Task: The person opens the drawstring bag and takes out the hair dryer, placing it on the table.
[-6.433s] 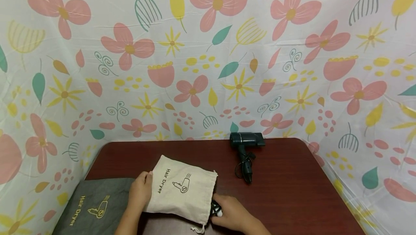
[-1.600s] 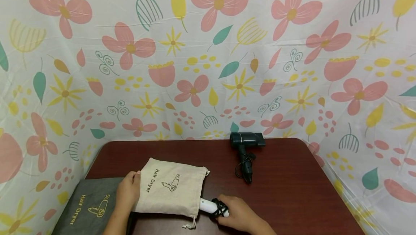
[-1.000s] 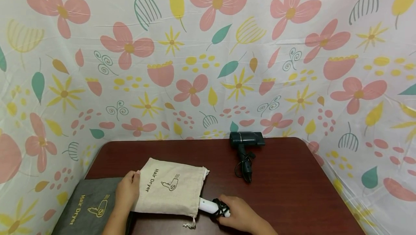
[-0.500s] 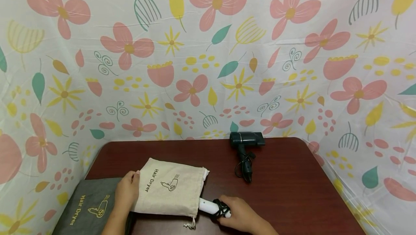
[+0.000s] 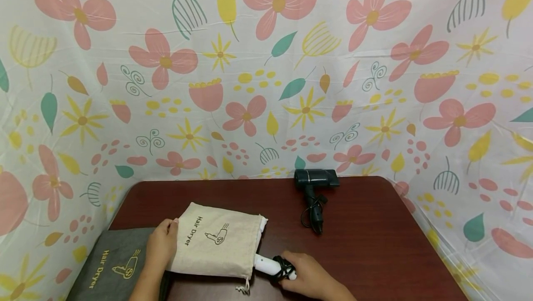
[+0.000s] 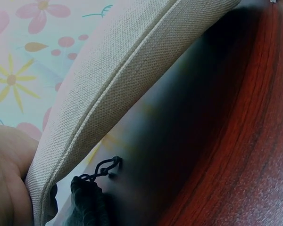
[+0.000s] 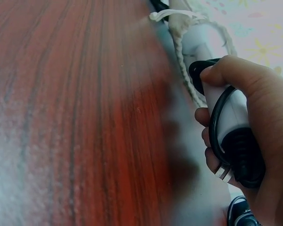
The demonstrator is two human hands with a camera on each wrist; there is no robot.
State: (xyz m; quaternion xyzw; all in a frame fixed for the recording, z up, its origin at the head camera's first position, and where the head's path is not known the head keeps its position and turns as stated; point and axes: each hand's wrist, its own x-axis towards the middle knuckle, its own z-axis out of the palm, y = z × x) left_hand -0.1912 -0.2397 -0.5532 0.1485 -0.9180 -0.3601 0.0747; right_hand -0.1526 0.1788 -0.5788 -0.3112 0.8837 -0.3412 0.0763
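Observation:
A cream cloth drawstring bag [image 5: 216, 257], printed "Hair Dryer", lies tilted over the table with its mouth to the right. My left hand [image 5: 161, 243] grips its closed end at the left edge; the left wrist view shows the bag's seamed side [image 6: 108, 84] running away from that hand. Out of the mouth sticks the white handle of a hair dryer [image 5: 266, 265], black cord wound round it. My right hand [image 5: 307, 274] holds this handle, thumb on top and fingers curled beneath, as the right wrist view shows. The bag hides most of the dryer's body.
A dark green hair dryer [image 5: 317, 178] with its cord bundled lies at the back right of the dark red table [image 5: 374, 245]. At the front left lies a grey bag [image 5: 104, 271] with yellow print, partly under my left arm. Flowered cloth [image 5: 266, 106] hangs behind and around.
Since the oldest frame the cream bag and my left hand have shifted left, and more of the white handle shows outside the mouth. Over the last second the bag slid slightly further left.

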